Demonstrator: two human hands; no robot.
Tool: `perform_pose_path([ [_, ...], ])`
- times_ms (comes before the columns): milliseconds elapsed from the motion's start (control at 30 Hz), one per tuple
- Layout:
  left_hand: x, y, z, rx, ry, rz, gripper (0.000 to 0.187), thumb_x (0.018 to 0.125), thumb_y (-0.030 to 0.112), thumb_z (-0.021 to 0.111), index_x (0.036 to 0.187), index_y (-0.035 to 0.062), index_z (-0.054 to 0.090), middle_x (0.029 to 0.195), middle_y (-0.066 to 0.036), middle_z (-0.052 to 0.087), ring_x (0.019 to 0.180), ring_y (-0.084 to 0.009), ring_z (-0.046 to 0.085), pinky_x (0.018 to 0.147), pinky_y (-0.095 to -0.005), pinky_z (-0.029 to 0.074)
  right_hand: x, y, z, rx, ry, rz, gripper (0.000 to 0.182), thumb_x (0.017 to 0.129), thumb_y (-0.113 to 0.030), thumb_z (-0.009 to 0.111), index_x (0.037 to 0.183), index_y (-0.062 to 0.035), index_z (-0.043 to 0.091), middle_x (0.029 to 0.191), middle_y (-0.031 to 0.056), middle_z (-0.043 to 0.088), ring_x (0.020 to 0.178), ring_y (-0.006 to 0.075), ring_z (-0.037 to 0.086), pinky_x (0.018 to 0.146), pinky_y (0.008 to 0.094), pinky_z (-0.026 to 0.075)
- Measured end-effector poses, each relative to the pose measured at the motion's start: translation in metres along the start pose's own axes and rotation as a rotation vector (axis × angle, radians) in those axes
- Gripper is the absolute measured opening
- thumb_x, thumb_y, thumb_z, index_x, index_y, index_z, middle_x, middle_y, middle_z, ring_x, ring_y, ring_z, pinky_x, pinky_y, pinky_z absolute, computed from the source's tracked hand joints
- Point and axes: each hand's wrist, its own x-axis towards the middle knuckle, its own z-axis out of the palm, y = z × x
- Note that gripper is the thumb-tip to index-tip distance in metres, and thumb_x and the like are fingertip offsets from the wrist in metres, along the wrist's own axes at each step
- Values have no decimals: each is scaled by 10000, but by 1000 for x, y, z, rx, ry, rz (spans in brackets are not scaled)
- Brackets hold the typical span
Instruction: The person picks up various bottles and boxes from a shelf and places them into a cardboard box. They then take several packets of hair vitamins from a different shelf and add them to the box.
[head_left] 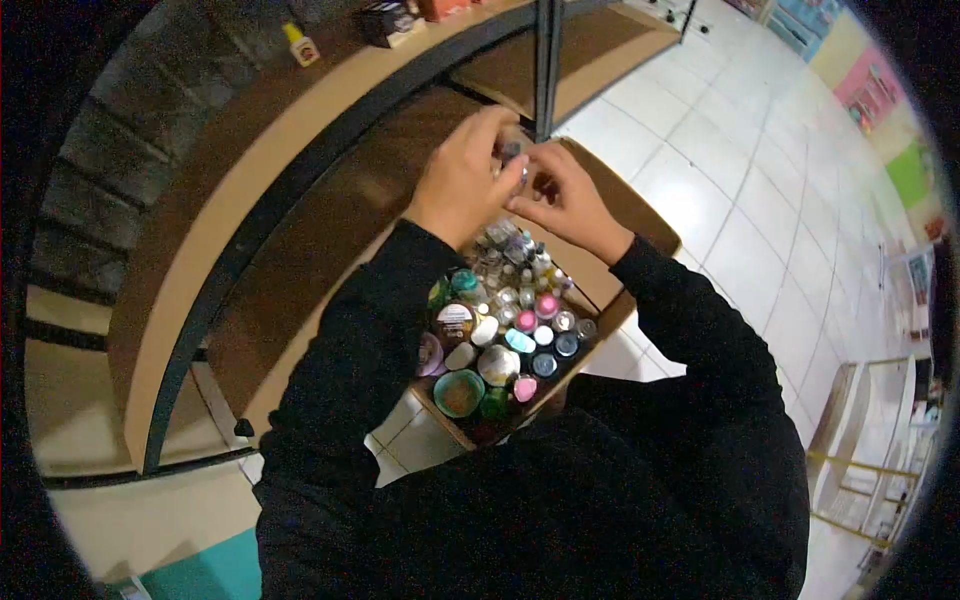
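My left hand (468,178) is closed around a small dark, shiny item (513,156), perhaps a little bottle, mostly hidden by the fingers. Facing it, my right hand (570,203) has its fingers curled in close to the same item; what they grip is hidden. Both hands are above the far end of a cardboard box (625,205). Packed upright inside are several small clear bottles (500,258), pink-capped containers (546,306), dark-lidded containers (544,365), a white-topped container (498,366) and a green round jar (459,393).
A curved-looking wooden shelf unit (215,205) with a black metal frame runs along the left. On its upper shelf are a yellow-capped white bottle (301,46) and a dark box (390,22). White floor tiles (690,205) extend right, toward a white rack (868,440).
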Motion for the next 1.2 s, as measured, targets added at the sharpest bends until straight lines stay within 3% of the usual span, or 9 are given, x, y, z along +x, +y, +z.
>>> perform_pose_path([
  [67, -21, -8, 27, -10, -10, -4, 358, 773, 120, 651, 1092, 30, 515, 952, -170, 583, 848, -341, 589, 745, -406, 486, -11, 23, 7, -113, -7, -94, 421, 731, -160, 719, 1100, -13, 578, 986, 153, 581, 865, 264, 588, 747, 329, 476],
  [100, -29, -12, 36, 39, -10, 30, 375, 779, 133, 652, 1108, 26, 507, 953, -172, 586, 863, -343, 590, 754, -408, 486, -15, 19, 6, 0, -41, 46, 342, 720, -130, 695, 1021, 5, 601, 940, 187, 590, 894, 330, 591, 772, 369, 476],
  [200, -47, -23, 59, -24, -109, -86, 388, 774, 104, 679, 1120, 30, 520, 1038, -174, 593, 898, -290, 618, 727, -361, 510, -29, 30, 0, -100, -176, 7, 340, 732, -147, 688, 1032, -8, 606, 973, 193, 590, 892, 356, 588, 782, 414, 482],
  [233, -53, -18, 60, -65, -185, -199, 373, 787, 138, 681, 1106, 24, 524, 1013, -167, 596, 908, -301, 615, 757, -365, 499, -34, 45, 1, -148, -258, 43, 303, 715, -182, 695, 957, -12, 629, 925, 195, 610, 858, 365, 597, 771, 415, 485],
  [333, -73, -30, 73, -47, -208, -91, 393, 791, 181, 656, 1124, 24, 520, 1027, -168, 581, 954, -351, 577, 799, -402, 474, -65, 76, -3, -314, -539, 214, 291, 691, -225, 695, 901, -30, 650, 838, 186, 628, 825, 357, 608, 766, 417, 490],
  [433, -93, -43, 72, -17, -272, -111, 372, 805, 182, 640, 1122, 17, 534, 1066, -176, 563, 999, -359, 558, 833, -409, 463, -106, 111, 4, -522, -784, 280, 347, 667, -247, 736, 913, -20, 645, 869, 201, 628, 846, 352, 609, 770, 414, 490],
  [633, -111, -53, 55, 44, -283, -151, 361, 805, 165, 635, 1117, 13, 537, 1101, -176, 546, 1019, -366, 547, 856, -406, 456, -156, 128, 41, -556, -963, 314, 302, 693, -296, 685, 778, -6, 668, 751, 210, 642, 751, 353, 638, 702, 436, 503],
  [1033, -93, -56, -5, 203, -211, -228, 331, 788, 109, 645, 1094, 29, 549, 1070, -140, 563, 958, -287, 587, 842, -359, 467, -185, 139, 54, -433, -836, 467, 358, 675, -300, 695, 844, 13, 650, 770, 233, 645, 742, 363, 645, 707, 451, 510],
  [1200, -72, -61, -32, 311, -144, -131, 316, 800, 143, 631, 1095, 64, 551, 1088, -116, 561, 935, -291, 601, 798, -370, 491, -208, 162, 64, -274, -760, 576, 342, 665, -279, 693, 814, 26, 651, 789, 239, 644, 744, 365, 640, 687, 438, 509],
])
